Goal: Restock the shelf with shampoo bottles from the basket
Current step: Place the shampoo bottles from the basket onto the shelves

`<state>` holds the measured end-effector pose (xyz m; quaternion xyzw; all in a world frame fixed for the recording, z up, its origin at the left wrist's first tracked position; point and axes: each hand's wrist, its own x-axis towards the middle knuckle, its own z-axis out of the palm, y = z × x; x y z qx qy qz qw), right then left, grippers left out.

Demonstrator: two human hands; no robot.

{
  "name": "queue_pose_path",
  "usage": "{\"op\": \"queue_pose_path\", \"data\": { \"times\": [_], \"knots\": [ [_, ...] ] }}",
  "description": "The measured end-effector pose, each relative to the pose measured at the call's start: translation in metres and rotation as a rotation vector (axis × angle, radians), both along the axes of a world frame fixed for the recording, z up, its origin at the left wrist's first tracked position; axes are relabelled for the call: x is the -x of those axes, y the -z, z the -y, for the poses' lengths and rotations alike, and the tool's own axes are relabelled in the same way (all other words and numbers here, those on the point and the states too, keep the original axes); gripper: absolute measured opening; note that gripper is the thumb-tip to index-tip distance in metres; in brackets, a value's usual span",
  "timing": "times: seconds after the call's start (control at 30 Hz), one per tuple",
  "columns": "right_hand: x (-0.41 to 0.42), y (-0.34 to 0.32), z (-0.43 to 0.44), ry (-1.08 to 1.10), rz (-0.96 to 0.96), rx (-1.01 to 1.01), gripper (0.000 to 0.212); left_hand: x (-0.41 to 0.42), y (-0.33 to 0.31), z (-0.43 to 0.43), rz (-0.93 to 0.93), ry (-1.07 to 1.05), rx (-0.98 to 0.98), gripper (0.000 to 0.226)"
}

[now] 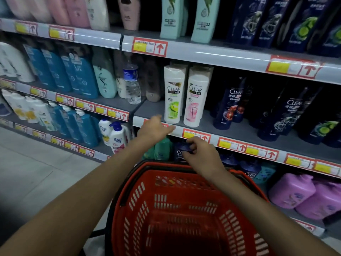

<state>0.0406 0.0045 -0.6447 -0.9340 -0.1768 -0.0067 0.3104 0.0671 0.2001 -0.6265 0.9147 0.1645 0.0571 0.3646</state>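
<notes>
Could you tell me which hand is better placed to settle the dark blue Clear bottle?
Right: the right hand grips the dark blue Clear bottle by its cap; the left hand is open at the shelf edge above.

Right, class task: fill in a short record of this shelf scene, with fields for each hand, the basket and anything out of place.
left hand: fingers out at the shelf edge by the green-leaf Clear bottle
right hand: grips the cap of a dark blue Clear bottle, lower shelf
red basket: no bottles visible inside
odd item: water bottle among shampoos
</notes>
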Motion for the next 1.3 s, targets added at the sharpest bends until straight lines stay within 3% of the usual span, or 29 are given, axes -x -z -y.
{"op": "queue_pose_path", "data": {
  "times": [0.1,0.23,0.5,0.7,0.9,1.07,1.3],
  "knots": [
    [-0.026,-0.008,-0.027,0.047,0.022,-0.062,0.043,-0.024,-0.005,-0.005,0.2,-0.139,-0.06,0.077],
    [-0.052,-0.005,-0.049,0.117,0.043,-0.111,0.04,-0.056,-0.001,-0.01,0.278,-0.146,0.054,0.088],
    [-0.072,0.02,-0.073,0.208,0.188,-0.101,0.046,-0.082,0.01,-0.008,0.327,-0.072,0.163,0.053],
    [-0.075,0.023,-0.094,0.214,0.324,-0.238,0.039,-0.072,0.007,-0.018,0.434,-0.148,0.287,0.049],
    [-0.084,0.013,-0.136,0.332,0.435,-0.27,0.051,-0.049,-0.01,-0.056,0.542,-0.263,0.365,0.049],
    [-0.109,0.006,-0.174,0.522,0.354,-0.208,0.076,-0.028,-0.013,-0.08,0.532,-0.322,0.387,0.047],
    [-0.15,-0.003,-0.208,0.831,0.156,-0.307,0.08,-0.007,0.0,-0.112,0.511,-0.353,0.401,0.044]
  ]
}}
